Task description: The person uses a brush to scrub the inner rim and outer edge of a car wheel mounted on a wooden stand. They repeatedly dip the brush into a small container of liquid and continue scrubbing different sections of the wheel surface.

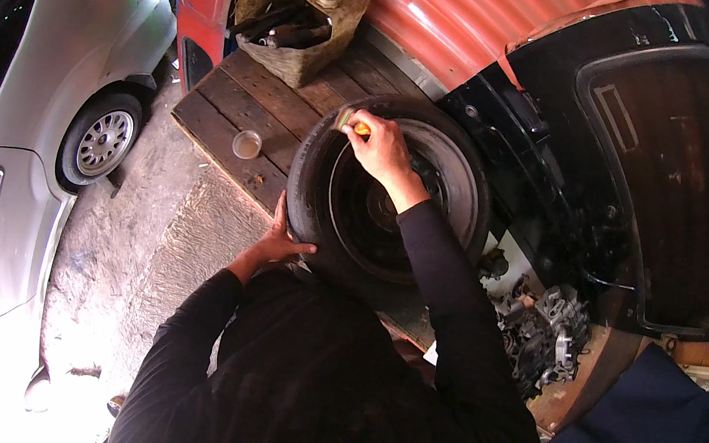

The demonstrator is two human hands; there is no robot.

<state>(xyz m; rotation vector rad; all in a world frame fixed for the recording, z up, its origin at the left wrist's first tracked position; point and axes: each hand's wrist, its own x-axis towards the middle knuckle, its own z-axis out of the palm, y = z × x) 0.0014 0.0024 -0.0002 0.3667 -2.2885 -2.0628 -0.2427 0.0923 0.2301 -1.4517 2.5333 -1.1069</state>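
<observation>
A black car tyre on a wheel (313, 159) lies on its side on a wooden bench. My right hand (381, 149) is closed around a small brush with a yellow handle (362, 129). Its bristles meet the tyre's upper left sidewall. At the tyre's near left edge, my left hand (274, 243) lies against the rubber, thumb stretched out over the sidewall and fingers straight along the outer edge. A clear plastic cup (247, 145) with some liquid stands on the planks left of the tyre. My right forearm covers part of the rim.
On the bench (255, 94), a cut-open, dirty plastic jerrycan (303, 65) holds dark bottles or tools. To the right are a greasy metal engine part (549, 334) and a black car door or tailgate panel (552, 122). A silver car (42, 95) stands at left.
</observation>
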